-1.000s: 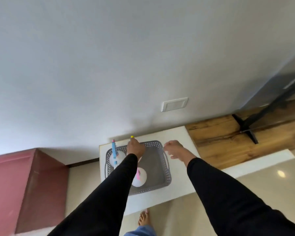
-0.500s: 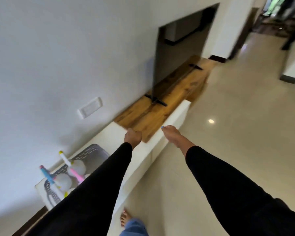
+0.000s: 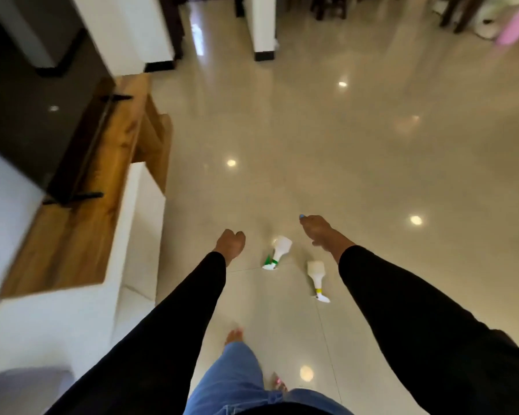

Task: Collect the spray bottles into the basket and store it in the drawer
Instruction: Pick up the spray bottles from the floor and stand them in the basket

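Observation:
Two white spray bottles lie on their sides on the glossy floor. One has a green nozzle (image 3: 277, 252); the other has a yellow collar (image 3: 317, 278). My left hand (image 3: 230, 242) hangs above the floor just left of the green-nozzle bottle, fingers curled in, holding nothing. My right hand (image 3: 318, 230) is above and to the right of both bottles, fingers loosely curled, also empty. A blurred grey edge at the bottom left may be the basket (image 3: 24, 381).
A low white and wood TV cabinet (image 3: 81, 223) runs along the left with a dark TV (image 3: 27, 115) on it. My legs in blue jeans (image 3: 237, 381) are at the bottom middle. White pillars (image 3: 262, 25) and chair legs stand far back.
The view swung right, away from the basket on the cabinet toward the open floor. Both hands left the basket and now hang over the two bottles on the floor.

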